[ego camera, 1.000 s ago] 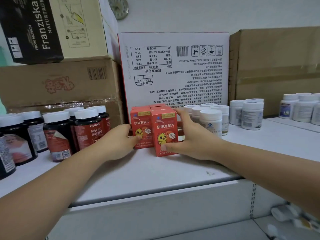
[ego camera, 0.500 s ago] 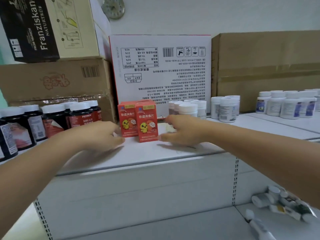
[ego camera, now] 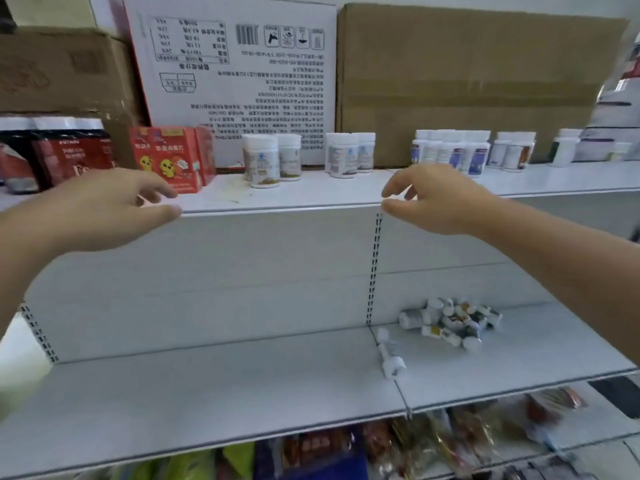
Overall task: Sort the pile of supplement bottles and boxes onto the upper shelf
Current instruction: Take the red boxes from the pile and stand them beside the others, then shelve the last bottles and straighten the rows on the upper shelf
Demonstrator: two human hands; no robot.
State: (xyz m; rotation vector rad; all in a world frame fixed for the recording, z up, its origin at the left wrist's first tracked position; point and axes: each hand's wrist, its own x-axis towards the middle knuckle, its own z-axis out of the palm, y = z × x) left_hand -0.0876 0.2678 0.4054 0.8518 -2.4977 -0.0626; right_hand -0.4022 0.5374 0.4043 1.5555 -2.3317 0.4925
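On the upper shelf (ego camera: 311, 197) stand two red boxes (ego camera: 173, 157) with a yellow chick print, side by side at the left. My left hand (ego camera: 104, 209) hovers in front of them, fingers apart and holding nothing. My right hand (ego camera: 429, 202) floats in front of the shelf edge further right, fingers loosely curled and empty. White bottles stand in groups along the upper shelf (ego camera: 266, 161), (ego camera: 349, 154), (ego camera: 450, 152). A pile of small white bottles (ego camera: 450, 322) lies on the lower shelf (ego camera: 242, 382) at the right, with one bottle (ego camera: 389, 358) lying apart.
Dark red-labelled jars (ego camera: 65, 154) stand at the far left of the upper shelf. Behind the goods are a white printed carton (ego camera: 235, 71) and brown cartons (ego camera: 478, 81), (ego camera: 59, 71). Coloured packets (ego camera: 346, 448) fill the shelf below.
Both hands have let go of the red boxes and drawn back from the shelf, spreading apart. The view has tilted down, revealing the lower shelf and the bottle pile.
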